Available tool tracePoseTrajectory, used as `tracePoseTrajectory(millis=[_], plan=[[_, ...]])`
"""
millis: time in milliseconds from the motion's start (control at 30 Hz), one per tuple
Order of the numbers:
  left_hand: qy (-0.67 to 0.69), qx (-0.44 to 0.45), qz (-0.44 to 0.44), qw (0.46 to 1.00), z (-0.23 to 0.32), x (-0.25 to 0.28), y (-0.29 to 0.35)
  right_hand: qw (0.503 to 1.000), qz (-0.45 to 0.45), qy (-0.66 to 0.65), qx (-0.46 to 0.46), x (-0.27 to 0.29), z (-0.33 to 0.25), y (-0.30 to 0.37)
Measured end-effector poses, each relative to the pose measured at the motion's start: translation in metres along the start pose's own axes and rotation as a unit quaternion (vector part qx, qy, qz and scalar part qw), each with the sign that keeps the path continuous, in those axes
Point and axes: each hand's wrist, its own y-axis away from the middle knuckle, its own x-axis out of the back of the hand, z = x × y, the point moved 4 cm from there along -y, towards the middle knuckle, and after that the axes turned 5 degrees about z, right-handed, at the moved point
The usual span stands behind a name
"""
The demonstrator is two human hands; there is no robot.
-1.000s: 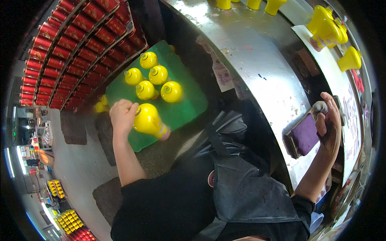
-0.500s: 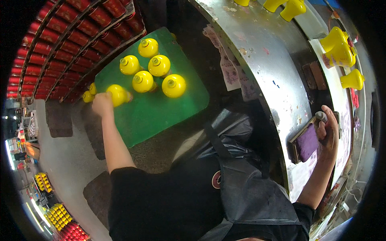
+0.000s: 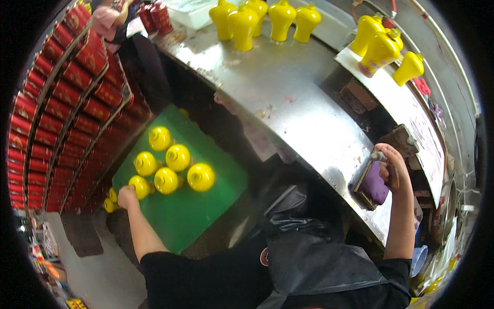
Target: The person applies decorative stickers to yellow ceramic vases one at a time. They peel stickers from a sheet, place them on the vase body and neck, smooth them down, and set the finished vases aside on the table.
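My left hand (image 3: 126, 196) is closed on the neck of a glossy yellow bottle (image 3: 139, 186), which is at the near left of a green board (image 3: 216, 206). Several more yellow bottles (image 3: 201, 177) stand on that board, necks up. Over at the right, my right hand (image 3: 394, 167) is closed around a small grey piece (image 3: 379, 155), partly hidden by the fingers, whose kind I cannot make out. Right beside those fingers lies a purple pad (image 3: 374, 186) in a dark shallow frame, near the edge of the metal table.
A metal worktable (image 3: 288, 98) curves across the right, with several yellow bottles (image 3: 243, 28) at its far end. Three more bottles (image 3: 381, 50) stand on a white ledge. Stacked red containers (image 3: 67, 118) fill the left. Another person (image 3: 116, 26) stands at the far left.
The view has swung, bringing the far table end and another person into sight. My left hand still holds the bottle neck; my right hand has shifted, fingers now curled nearer the purple pad.
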Motion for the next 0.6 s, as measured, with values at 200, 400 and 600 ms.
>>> tracePoseTrajectory(millis=[200,400,600], plan=[[-0.048,0.009,0.099,0.994,0.042,0.055,-0.007,0.999,-0.027,-0.031,-0.007,-0.01,-0.008,0.0],[0.273,-0.174,0.164,0.932,0.242,0.158,0.002,0.998,-0.063,-0.017,-0.011,-0.014,-0.011,-0.002],[0.562,-0.388,0.061,0.728,0.514,0.268,0.103,0.988,-0.137,-0.04,-0.058,-0.001,0.004,0.032]])
